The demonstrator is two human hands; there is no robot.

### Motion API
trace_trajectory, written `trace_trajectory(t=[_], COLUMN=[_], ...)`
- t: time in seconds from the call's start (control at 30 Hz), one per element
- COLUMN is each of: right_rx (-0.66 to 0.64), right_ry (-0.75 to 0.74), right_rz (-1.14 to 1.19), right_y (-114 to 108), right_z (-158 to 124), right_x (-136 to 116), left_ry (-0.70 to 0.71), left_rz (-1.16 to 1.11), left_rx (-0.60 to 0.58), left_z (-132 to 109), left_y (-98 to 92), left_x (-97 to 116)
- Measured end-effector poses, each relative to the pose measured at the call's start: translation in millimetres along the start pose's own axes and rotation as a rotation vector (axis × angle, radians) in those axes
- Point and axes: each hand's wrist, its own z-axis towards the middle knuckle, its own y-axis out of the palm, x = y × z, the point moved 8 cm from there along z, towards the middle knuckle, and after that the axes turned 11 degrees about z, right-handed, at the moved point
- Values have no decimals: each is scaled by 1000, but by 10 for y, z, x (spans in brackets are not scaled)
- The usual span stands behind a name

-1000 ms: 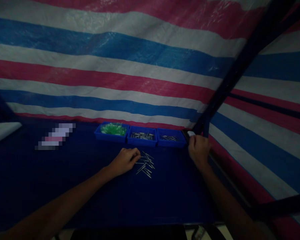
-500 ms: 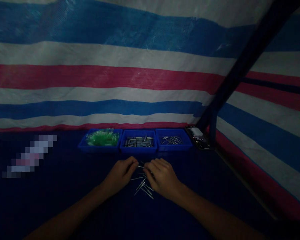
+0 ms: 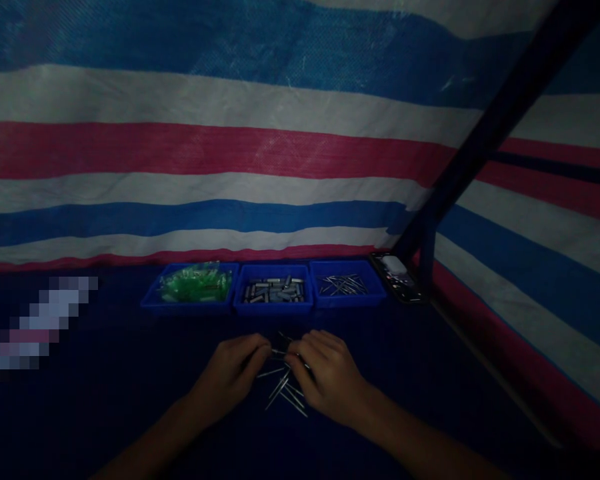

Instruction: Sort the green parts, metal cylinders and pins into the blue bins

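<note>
My left hand (image 3: 234, 372) is closed, with thumb and fingertips pinched on one end of a thin silvery rod (image 3: 279, 352). The other end runs into my right hand (image 3: 330, 375), whose curled fingers and thumb are closed on it. Exactly what lies inside the right fingers is hidden. Below and between both hands, several loose thin metal rods (image 3: 284, 388) lie crossed on the dark blue tabletop (image 3: 180, 347).
Along the back stand three blue trays: one with green pieces in clear plastic (image 3: 195, 283), one with short metal cylinders (image 3: 275, 290), one with thin rods (image 3: 345, 285). A phone (image 3: 400, 277) lies right of them. A striped tarp (image 3: 205, 150) and dark post (image 3: 460, 173) border the table.
The view has shifted slightly, so the hands and loose rods appear a little lower. Both hands still grip the thin rod between them, with the same pose.
</note>
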Motion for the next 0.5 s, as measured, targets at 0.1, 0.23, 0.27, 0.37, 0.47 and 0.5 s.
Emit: trace_trajectory(t=[0.1,0.23,0.27,0.37,0.47,0.5], right_rx=[83,255,286,383,578,619], right_ry=[-11,84,125,310,556,640], right_rz=[-25,-107,-140,-200,-212,-239], right_y=[-114,-418,-519,-941,-1531,-1702], right_z=[29,75,90,132,93,69], right_x=[60,321,403,738,1256,1468], left_ry=[15,50,60,78,95,99], left_rz=[6,83,100,132,142,143], left_rx=[-71,-133,-142,-157,-160,-159], left_z=[-2,-9,-10,-6,8,14], left_y=[49,120,134,161,166,164], left_x=[33,59,62,62,71,75])
